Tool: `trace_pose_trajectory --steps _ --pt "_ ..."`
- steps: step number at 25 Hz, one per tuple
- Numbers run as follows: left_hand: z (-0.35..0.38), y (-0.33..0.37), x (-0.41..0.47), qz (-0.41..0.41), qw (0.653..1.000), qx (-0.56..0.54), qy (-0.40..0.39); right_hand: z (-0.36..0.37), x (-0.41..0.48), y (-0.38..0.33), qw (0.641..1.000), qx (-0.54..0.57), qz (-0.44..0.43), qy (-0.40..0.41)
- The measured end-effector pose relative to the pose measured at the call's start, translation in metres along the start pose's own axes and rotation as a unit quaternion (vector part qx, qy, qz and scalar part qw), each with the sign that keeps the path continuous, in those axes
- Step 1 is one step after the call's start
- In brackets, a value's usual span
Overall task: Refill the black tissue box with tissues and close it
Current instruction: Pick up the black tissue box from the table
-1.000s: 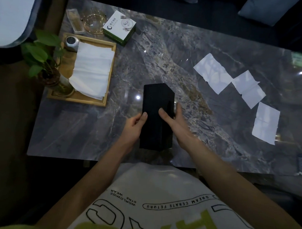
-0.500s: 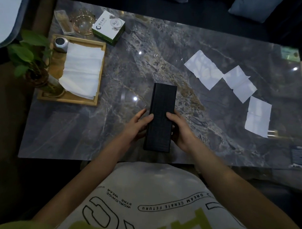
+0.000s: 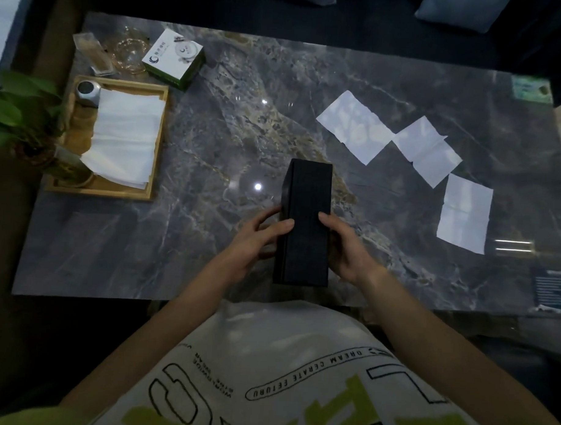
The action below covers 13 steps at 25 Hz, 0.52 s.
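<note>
The black tissue box (image 3: 308, 197) is a long closed block, lengthwise away from me, near the front middle of the marble table (image 3: 211, 146). My left hand (image 3: 256, 240) grips its left side and my right hand (image 3: 344, 246) grips its right side, thumbs on top. A stack of white tissues (image 3: 124, 140) lies in a wooden tray (image 3: 157, 150) at the left. Three loose white tissues lie on the right: one (image 3: 355, 130), a second (image 3: 429, 150) and a third (image 3: 465, 214).
A potted green plant (image 3: 18, 120) and a small round silver object (image 3: 86, 91) stand at the tray's left end. Behind the tray are a glass dish (image 3: 129, 53), a clear container (image 3: 90, 54) and a white-and-green box (image 3: 173, 57). Cushions lie beyond the far edge.
The box has turned from tilted to lying straight with a narrow face up. Both hands have shifted from resting on top of it to gripping its two sides.
</note>
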<state>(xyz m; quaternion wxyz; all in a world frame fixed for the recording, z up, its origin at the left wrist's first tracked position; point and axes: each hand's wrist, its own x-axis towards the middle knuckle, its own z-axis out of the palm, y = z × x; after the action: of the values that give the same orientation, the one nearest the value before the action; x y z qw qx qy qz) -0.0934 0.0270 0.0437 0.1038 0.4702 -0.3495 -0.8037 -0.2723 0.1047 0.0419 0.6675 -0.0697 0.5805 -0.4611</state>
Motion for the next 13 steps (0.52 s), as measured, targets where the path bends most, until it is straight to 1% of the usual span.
trace_pose_trajectory --steps 8,13 --pt "0.051 -0.009 0.019 0.002 1.000 -0.029 0.006 -0.052 -0.007 -0.019 1.000 0.000 0.018 -0.020" --pt "0.067 -0.012 0.022 0.008 0.998 -0.055 0.035 -0.070 -0.002 -0.025 0.998 0.011 0.032 -0.053"
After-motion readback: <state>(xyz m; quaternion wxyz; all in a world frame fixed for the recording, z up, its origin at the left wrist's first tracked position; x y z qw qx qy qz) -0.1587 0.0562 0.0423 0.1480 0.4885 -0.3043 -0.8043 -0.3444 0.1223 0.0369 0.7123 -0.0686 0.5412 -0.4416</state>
